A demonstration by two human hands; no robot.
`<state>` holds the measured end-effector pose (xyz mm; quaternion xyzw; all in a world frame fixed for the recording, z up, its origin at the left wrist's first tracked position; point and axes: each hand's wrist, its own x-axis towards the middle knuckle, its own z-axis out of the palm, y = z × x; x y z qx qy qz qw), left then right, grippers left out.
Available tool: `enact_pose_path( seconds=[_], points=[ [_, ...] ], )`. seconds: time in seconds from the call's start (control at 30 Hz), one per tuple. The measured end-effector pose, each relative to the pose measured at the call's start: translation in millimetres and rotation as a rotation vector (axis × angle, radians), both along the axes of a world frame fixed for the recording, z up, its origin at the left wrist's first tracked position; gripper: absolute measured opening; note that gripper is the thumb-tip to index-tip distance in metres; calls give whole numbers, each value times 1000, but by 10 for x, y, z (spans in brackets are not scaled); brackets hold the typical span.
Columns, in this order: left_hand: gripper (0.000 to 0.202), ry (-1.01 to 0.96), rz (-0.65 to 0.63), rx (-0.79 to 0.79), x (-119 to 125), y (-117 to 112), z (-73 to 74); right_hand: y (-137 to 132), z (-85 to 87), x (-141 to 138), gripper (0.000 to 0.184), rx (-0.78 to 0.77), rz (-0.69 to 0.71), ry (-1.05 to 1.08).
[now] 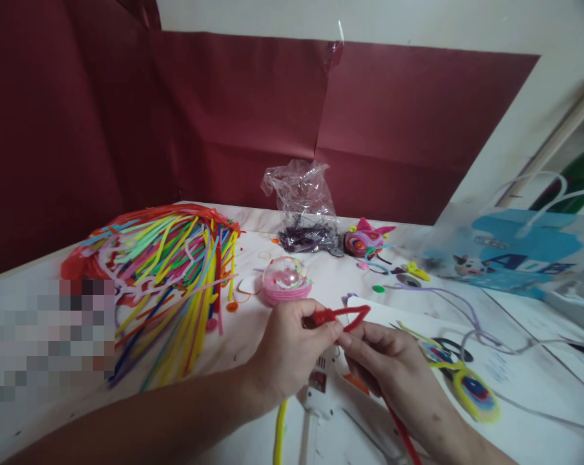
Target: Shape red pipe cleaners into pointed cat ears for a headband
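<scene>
My left hand pinches the coiled end of a red pipe cleaner that is bent into a loop. My right hand grips the same pipe cleaner just to the right, its fingers closed; the red tail runs down under my right wrist. Both hands hover above a white glue gun lying on the white table. A pink dome-shaped craft piece sits just beyond my hands.
A big pile of coloured pipe cleaners lies at the left. A clear plastic bag with dark bits and a pink coiled figure stand behind. Scissors, a yellow coiled disc and a blue-printed bag are at the right.
</scene>
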<state>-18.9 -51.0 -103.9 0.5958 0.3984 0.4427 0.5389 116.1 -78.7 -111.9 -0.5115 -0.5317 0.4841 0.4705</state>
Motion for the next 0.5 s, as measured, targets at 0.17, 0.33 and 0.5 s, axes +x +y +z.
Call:
enact_pose_path(
  seconds=[0.17, 0.33, 0.5],
  points=[
    [19, 117, 118, 170, -45, 76, 57, -6, 13, 35, 39, -91, 94, -80],
    [21, 295, 205, 368, -61, 108, 55, -49, 80, 44, 29, -160, 304, 214],
    [19, 308, 27, 275, -65, 79, 44, -41, 83, 95, 34, -128, 414, 293]
  ],
)
